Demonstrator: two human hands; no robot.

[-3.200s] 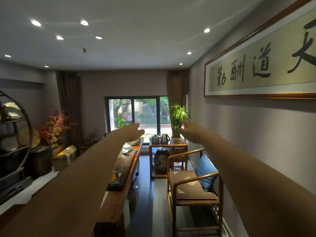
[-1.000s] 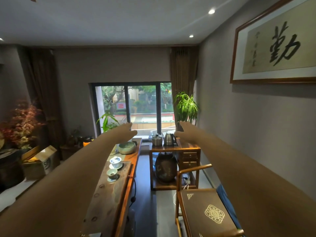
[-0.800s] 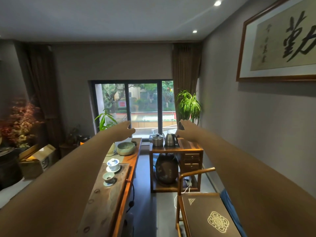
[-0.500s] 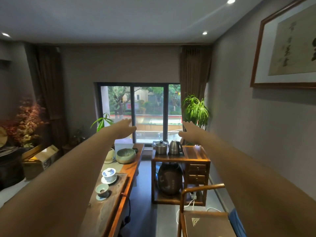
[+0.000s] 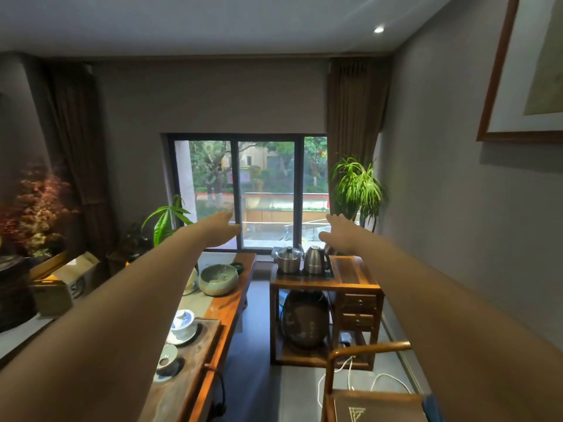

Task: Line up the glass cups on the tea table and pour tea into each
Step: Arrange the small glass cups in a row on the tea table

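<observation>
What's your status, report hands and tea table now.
Left hand and right hand open, stretched forward, holding nothing. Tea table below left arm; no glass cups visible, only lidded cup and green bowl. Nothing blocking.

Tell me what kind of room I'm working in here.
Most likely a private tea room: a long wooden tea table carries a lidded gaiwan and a glazed bowl, and a side stand holds a steel kettle and pot.
</observation>
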